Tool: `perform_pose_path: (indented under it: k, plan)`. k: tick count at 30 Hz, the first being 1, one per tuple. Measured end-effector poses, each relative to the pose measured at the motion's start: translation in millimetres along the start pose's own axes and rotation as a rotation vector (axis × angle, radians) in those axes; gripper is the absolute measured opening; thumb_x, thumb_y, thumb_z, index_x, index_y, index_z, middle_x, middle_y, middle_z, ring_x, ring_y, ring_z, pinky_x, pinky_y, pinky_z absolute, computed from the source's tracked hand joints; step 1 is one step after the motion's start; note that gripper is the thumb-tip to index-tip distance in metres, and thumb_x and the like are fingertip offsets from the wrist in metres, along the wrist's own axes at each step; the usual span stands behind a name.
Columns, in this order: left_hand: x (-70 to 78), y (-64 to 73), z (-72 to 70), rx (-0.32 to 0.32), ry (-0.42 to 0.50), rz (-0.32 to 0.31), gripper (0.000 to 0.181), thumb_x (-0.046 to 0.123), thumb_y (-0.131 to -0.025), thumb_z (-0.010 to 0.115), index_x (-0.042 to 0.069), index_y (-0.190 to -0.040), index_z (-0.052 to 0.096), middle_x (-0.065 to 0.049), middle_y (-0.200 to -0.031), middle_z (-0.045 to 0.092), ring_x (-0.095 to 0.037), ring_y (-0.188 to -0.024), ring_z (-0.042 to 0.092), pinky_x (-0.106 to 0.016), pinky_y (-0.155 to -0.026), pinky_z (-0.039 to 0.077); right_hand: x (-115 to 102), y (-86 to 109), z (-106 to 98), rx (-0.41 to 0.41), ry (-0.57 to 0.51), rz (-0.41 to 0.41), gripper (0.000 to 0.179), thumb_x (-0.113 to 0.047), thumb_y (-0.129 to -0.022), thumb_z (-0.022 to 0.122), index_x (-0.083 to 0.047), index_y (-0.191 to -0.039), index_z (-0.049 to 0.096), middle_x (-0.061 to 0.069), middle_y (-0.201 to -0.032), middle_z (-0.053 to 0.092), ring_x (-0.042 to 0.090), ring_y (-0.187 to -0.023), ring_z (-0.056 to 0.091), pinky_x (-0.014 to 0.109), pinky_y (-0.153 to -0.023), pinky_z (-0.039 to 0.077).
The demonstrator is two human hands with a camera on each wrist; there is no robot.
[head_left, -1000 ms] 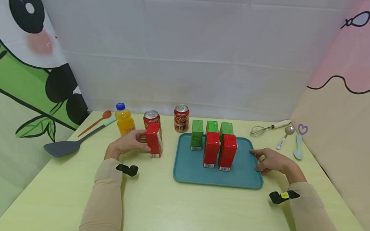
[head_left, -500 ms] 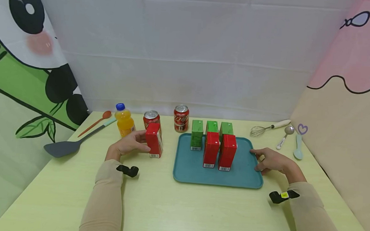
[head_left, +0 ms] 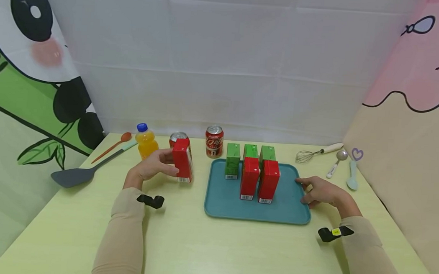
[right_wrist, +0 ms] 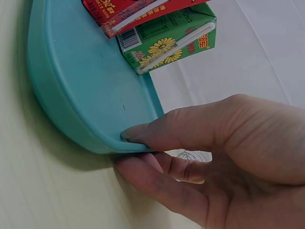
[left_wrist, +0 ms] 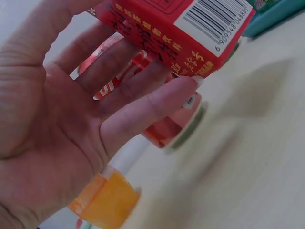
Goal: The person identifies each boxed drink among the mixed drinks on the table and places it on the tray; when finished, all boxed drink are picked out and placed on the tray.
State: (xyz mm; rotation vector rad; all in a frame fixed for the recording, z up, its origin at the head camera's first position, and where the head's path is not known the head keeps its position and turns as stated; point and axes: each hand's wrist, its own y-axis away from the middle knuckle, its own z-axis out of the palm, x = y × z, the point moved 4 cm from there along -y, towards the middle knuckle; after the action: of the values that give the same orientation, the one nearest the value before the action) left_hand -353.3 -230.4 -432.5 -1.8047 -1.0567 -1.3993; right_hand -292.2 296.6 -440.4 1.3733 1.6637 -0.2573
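My left hand [head_left: 153, 166] grips a red drink carton [head_left: 182, 160] between thumb and fingers, just off the table. In the left wrist view the barcode end of that red drink carton [left_wrist: 214, 24] faces the camera. On the teal tray [head_left: 223, 204] stand two red drink cartons [head_left: 249, 178] in front and three green drink cartons [head_left: 232, 161] behind. With its thumb over the rim and fingers under it, my right hand [head_left: 323, 190] pinches the tray's right edge. The right wrist view shows this rim of the tray [right_wrist: 90, 133] up close.
Two red cans [head_left: 214, 141] stand at the back, one partly behind the held carton. An orange juice bottle [head_left: 146, 143] is near my left hand. A spatula [head_left: 77, 176] and orange spoon [head_left: 111, 149] lie left; a whisk [head_left: 312, 154], measuring spoon [head_left: 338, 163] and pale spoon [head_left: 353, 176] lie right.
My left hand has raised the red drink carton slightly from the table, so it covers more of the can behind. My right hand keeps its hold on the tray.
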Motion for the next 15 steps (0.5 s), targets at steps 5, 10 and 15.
perform_pose_path:
  k: [5,10,15]
  plan:
    - [16.9,-6.0,8.9,0.015,-0.042,0.013,0.068,0.014,-0.082,0.082,0.009,-0.143,0.052,-0.012,-0.131,0.063,-0.034,-0.120,0.058,-0.048,-0.102,0.047,-0.3,1.6,-0.8,0.001,0.001,-0.001,0.079,0.003,-0.083,0.072,0.008,-0.151,0.032,0.021,-0.117,0.042,0.026,-0.090,0.060,0.039,-0.077,0.060]
    - [27.3,-17.4,26.4,-0.004,-0.057,0.010,0.071,0.016,-0.081,0.084,0.011,-0.143,0.052,-0.011,-0.133,0.062,-0.032,-0.121,0.058,-0.047,-0.101,0.049,-0.3,1.9,-0.2,-0.001,0.004,0.000,0.079,0.002,-0.084,0.072,0.008,-0.151,0.032,0.021,-0.117,0.042,0.026,-0.090,0.060,0.039,-0.077,0.060]
    - [33.4,-28.5,48.8,-0.050,-0.049,0.030,0.071,0.016,-0.080,0.085,0.009,-0.142,0.052,-0.011,-0.134,0.061,-0.032,-0.124,0.056,-0.047,-0.101,0.049,-2.0,2.1,0.0,0.001,0.012,-0.007,0.079,0.002,-0.084,0.072,0.008,-0.151,0.032,0.020,-0.114,0.042,0.026,-0.090,0.059,0.038,-0.076,0.060]
